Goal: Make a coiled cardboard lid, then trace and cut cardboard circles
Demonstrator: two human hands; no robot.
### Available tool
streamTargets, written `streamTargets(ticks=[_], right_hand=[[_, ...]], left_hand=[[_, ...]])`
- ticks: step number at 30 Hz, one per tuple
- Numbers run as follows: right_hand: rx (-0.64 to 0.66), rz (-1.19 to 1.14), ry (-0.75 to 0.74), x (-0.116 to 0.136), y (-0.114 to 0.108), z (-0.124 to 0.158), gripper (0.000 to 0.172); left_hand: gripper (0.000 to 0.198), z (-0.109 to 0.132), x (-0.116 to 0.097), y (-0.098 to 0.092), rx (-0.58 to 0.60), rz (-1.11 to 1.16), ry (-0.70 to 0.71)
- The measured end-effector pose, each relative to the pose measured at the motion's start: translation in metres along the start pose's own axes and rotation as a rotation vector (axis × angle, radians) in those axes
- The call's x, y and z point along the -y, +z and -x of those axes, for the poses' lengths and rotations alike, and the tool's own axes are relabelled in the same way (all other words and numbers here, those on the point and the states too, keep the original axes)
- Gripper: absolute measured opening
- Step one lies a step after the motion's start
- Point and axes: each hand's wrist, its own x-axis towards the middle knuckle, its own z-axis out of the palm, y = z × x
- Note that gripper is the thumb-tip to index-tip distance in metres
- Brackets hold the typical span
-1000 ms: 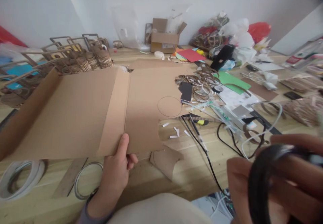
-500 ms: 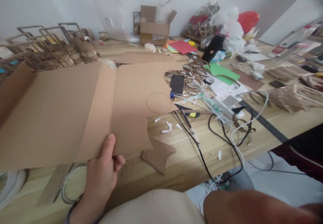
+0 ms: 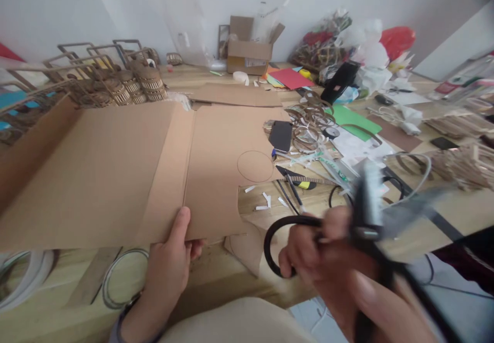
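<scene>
My left hand (image 3: 172, 258) grips the near edge of a large folded cardboard sheet (image 3: 116, 178), thumb on top and fingers underneath. A thin circle (image 3: 255, 166) is drawn near the sheet's right edge, beside a cut-out notch. At the lower right, my right hand (image 3: 332, 260) is closed round the black handles of a pair of scissors (image 3: 366, 219). Their blades stand apart, blurred by motion, pointing up and to the right, away from the cardboard. A smaller cardboard scrap (image 3: 247, 247) lies on the table just under the sheet's corner.
A black-and-yellow cutter (image 3: 304, 184), a dark phone-like slab (image 3: 281, 136), coiled brown strips (image 3: 309, 139) and cables crowd the right side. Several woven baskets (image 3: 152, 83) stand at the back left, an open carton (image 3: 249, 52) at the back. A white coil (image 3: 36, 281) lies front left.
My right hand has come up from the lower right edge, bringing the scissors into clear view. The whole scene has shifted a little rightward; my left hand keeps its hold on the cardboard.
</scene>
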Motion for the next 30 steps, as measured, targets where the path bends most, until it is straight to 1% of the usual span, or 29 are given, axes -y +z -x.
streamTargets(ticks=[2,3,4,6,9,12,15,18,24,30], right_hand=[[0.024,-0.163,0.099,-0.016,0.001,-0.021,0.046],[0.079,-0.233,0.168,-0.023,0.003,-0.028,0.054],[0.102,-0.283,0.220,-0.028,0.004,-0.032,0.059],[0.141,-0.321,0.277,-0.030,0.006,-0.035,0.065],[0.141,-0.310,0.287,-0.020,0.007,-0.041,0.070],[0.150,-0.284,0.262,-0.011,0.006,-0.058,0.071],[0.176,-0.192,0.244,-0.007,0.005,-0.078,0.070],[0.176,-0.119,0.247,-0.006,0.003,-0.090,0.073],[0.201,-0.063,0.272,-0.001,0.000,-0.097,0.070],[0.196,-0.017,0.291,0.003,0.001,-0.099,0.071]], left_hand=[[0.037,-0.002,0.002,0.001,0.020,0.094,-0.056],[0.038,-0.002,0.004,0.001,0.035,0.111,-0.060],[0.040,-0.003,0.006,0.001,0.053,0.113,-0.057],[0.043,-0.004,0.009,0.000,0.094,0.102,-0.043],[0.047,-0.004,0.013,-0.001,0.143,0.063,-0.008],[0.051,-0.005,0.017,-0.003,0.131,-0.006,0.015],[0.051,-0.006,0.020,-0.004,0.091,-0.039,0.023],[0.050,-0.004,0.018,-0.004,0.107,-0.058,0.013],[0.051,0.006,0.012,-0.004,0.123,-0.085,0.004],[0.058,0.005,0.017,-0.006,0.148,-0.141,-0.002]])
